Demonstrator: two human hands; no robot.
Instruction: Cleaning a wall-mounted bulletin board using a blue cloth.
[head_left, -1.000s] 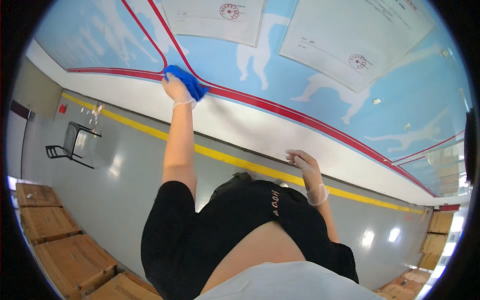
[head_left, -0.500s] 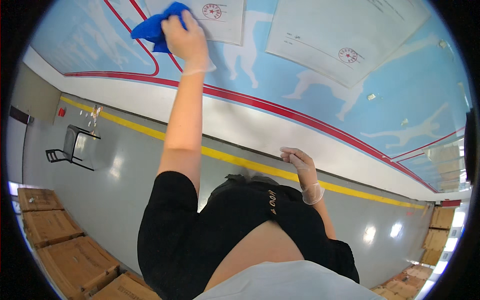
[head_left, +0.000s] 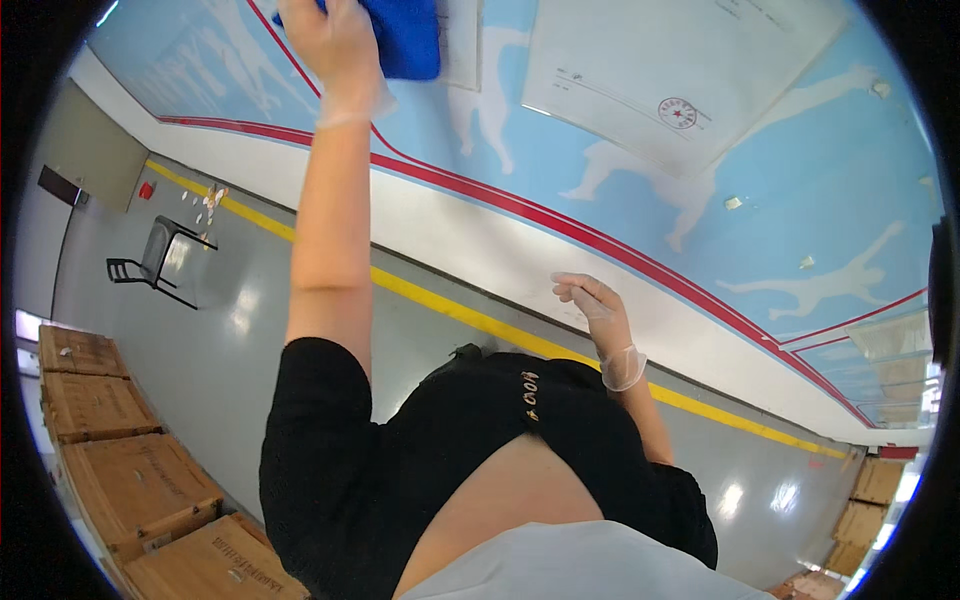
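My left hand [head_left: 338, 55], in a thin clear glove, reaches up to the wall panel at the top of the view. It is closed on a blue cloth [head_left: 408, 42], which lies against a framed or covered white sheet [head_left: 462, 48]. The fingertips run out of the picture at the upper edge. My right hand [head_left: 603, 318], gloved too, hangs in front of my body below the panel. Its fingers are loosely curled together, with nothing visible in them, and it touches nothing.
A light blue wall panel [head_left: 610, 135] with white figures and red lines carries a large white document [head_left: 670, 60] and a few pale scraps. A black chair [head_left: 160, 250] stands on the grey floor near scattered litter [head_left: 212, 198]. Brown boxes [head_left: 140, 490] are stacked behind at left.
My left hand has moved up and a little left along the panel with the cloth. The cloth now spreads to the hand's right. My right hand has shifted slightly.
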